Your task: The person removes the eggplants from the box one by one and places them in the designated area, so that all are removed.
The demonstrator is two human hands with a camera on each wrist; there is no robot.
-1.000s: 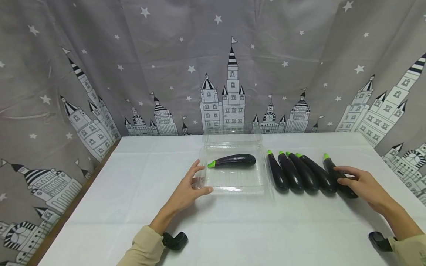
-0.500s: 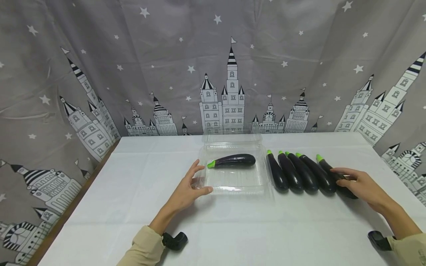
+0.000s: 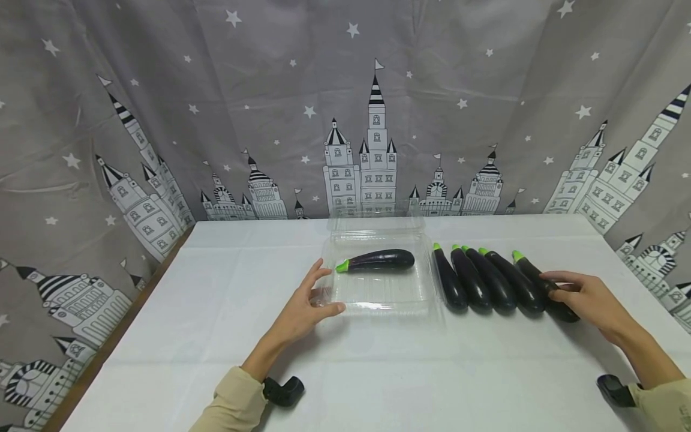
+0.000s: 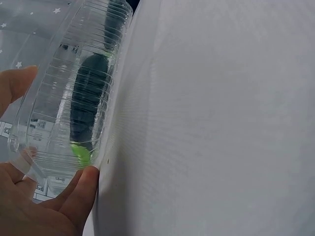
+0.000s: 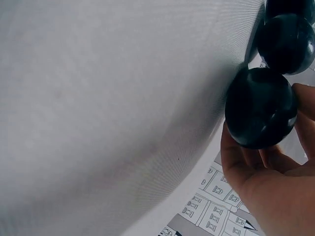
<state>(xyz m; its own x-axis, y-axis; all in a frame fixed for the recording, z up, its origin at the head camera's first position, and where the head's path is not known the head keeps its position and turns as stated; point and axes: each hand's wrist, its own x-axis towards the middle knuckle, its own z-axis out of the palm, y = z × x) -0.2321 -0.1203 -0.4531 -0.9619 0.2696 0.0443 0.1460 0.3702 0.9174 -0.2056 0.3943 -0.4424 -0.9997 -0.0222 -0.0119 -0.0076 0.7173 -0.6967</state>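
White table (image 3: 378, 372): five loose eggplants (image 3: 493, 280), one in tray (image 3: 378, 294)

A grey curtain (image 3: 216, 90) printed with stars and castles hangs behind the white-covered table (image 3: 216, 336), apparently wooden-edged.

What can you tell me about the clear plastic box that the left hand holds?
The clear plastic box is a shallow, ribbed, see-through clamshell, open, with its lid standing up behind it. It sits flat on the white table, left of a row of five eggplants. One dark eggplant with a green stem lies inside along the far wall, stem to the left. The left hand grips its near left corner between thumb and fingers.
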